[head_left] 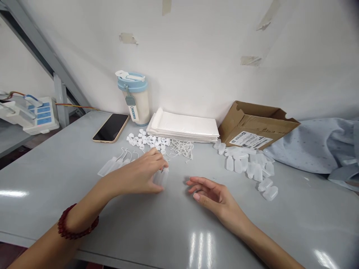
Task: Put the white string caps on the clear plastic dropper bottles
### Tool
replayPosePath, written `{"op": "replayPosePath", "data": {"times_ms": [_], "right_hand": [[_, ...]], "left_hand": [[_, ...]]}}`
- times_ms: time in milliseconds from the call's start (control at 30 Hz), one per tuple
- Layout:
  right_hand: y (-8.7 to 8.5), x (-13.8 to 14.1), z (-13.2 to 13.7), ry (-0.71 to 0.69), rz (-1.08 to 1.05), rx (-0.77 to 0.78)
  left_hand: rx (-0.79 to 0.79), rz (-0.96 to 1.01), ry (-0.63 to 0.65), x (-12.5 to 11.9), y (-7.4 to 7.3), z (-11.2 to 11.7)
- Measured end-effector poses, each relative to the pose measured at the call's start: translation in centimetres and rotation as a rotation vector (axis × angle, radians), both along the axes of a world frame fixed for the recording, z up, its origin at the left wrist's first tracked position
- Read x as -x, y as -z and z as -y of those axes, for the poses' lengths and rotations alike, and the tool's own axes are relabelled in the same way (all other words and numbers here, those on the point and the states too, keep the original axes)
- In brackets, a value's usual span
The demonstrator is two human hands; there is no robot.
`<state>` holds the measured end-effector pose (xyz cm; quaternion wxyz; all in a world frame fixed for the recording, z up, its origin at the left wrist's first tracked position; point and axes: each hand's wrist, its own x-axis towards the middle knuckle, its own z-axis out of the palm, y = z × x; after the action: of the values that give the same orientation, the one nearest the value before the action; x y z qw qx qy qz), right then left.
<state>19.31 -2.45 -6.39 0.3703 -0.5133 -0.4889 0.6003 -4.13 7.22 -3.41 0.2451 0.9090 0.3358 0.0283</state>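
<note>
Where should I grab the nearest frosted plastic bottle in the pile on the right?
Probably pinch the bottle across its narrow middle, coming from the near side with the right hand: it lies flat on the table, oblong, with nothing in front of it.

left hand point(133, 175) curled around translucent plastic bottle point(162, 178) | right hand point(214, 196) open over grey table point(280, 231)

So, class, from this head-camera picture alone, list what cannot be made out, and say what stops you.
All in the head view:
Translucent plastic bottle: partly hidden by the left hand.
Shipping label: print too small to read.
Cardboard box: inside hidden by its walls.
White device: cut off by the left edge.
Blue-grey cloth: cut off by the right edge.
</note>
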Motion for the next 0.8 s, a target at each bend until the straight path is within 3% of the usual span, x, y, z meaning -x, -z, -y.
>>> {"op": "replayPosePath", "data": {"times_ms": [800], "right_hand": [[-0.01,-0.02,-0.16,0.025,0.027,0.015]], "left_hand": [[-0.056,-0.085,-0.014,0.08,-0.41,0.35]]}}
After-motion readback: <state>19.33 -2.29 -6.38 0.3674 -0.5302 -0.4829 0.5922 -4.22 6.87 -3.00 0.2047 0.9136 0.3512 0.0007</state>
